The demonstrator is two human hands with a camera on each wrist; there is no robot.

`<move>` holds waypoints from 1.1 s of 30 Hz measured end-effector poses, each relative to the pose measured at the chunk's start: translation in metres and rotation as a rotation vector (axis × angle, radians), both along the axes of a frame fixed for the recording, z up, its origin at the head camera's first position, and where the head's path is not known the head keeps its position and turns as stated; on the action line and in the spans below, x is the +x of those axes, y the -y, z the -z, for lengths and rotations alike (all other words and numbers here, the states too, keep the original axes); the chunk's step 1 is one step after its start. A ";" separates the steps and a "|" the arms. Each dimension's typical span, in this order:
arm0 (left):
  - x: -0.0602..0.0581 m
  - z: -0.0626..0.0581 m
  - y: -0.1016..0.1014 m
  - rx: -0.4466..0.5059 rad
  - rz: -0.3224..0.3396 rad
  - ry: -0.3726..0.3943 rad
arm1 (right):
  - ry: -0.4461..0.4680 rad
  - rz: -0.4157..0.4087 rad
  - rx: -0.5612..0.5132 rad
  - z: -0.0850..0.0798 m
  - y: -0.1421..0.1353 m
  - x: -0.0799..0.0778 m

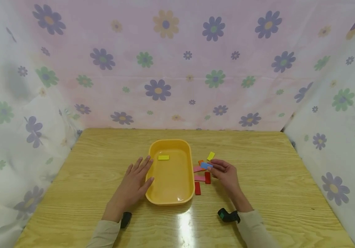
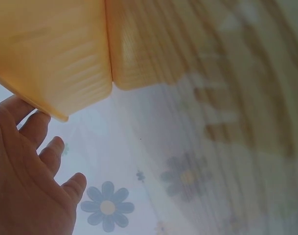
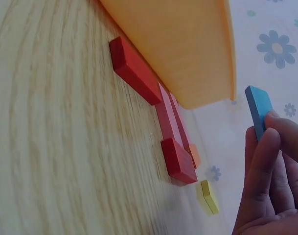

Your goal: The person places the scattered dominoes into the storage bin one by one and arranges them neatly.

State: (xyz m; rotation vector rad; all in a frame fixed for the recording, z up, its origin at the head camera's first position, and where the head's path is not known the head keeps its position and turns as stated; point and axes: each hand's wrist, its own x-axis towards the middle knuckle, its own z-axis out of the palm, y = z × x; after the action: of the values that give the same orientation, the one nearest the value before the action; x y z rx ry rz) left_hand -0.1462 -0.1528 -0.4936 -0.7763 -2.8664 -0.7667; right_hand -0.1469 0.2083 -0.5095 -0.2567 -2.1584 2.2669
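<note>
Right of centre in the head view, blue block [image 1: 206,165] is up off the counter [image 1: 264,158], over the small pile beside the tray [image 1: 169,184]. I have it in my right hand [image 1: 227,175]: fingers [image 3: 263,154] closed to the block's thickness, thumb opposing, a pinch near one end; the far end sticks out free in the right wrist view.

Underneath and around it in the head view: orange block [image 1: 200,162] partly covered, two pink blocks [image 1: 199,178] running toward the tray wall, two red blocks [image 1: 207,177] just below, yellow block [image 1: 210,156] just above. Can't tell which of these touch the wall.

Tray sits mid-frame, with one yellow piece [image 1: 163,157] lying flat inside, upper left. My left hand [image 1: 132,187] is at its left rim, fingers straight and spread, gripping nothing, looks like steadying.

Step in hand, my read: block picked, being carried. Next move probably calls for keeping the pinch firm and lifting over the right rim before any release inside.

Flowered cloth [image 1: 177,69] fills the upper frame.
</note>
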 end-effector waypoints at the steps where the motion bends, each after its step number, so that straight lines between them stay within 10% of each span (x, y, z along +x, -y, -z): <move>1: 0.000 0.000 0.000 0.000 0.000 -0.001 | -0.003 0.007 -0.003 0.000 0.001 0.000; 33: 0.000 0.001 0.002 -0.015 0.008 -0.018 | -0.042 0.006 -0.128 -0.019 0.038 0.003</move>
State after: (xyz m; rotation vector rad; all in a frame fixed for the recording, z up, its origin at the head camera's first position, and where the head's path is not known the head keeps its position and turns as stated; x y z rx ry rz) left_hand -0.1465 -0.1548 -0.4950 -0.7936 -2.8579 -0.7361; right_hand -0.1439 0.1699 -0.4904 -0.2141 -1.9931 2.3880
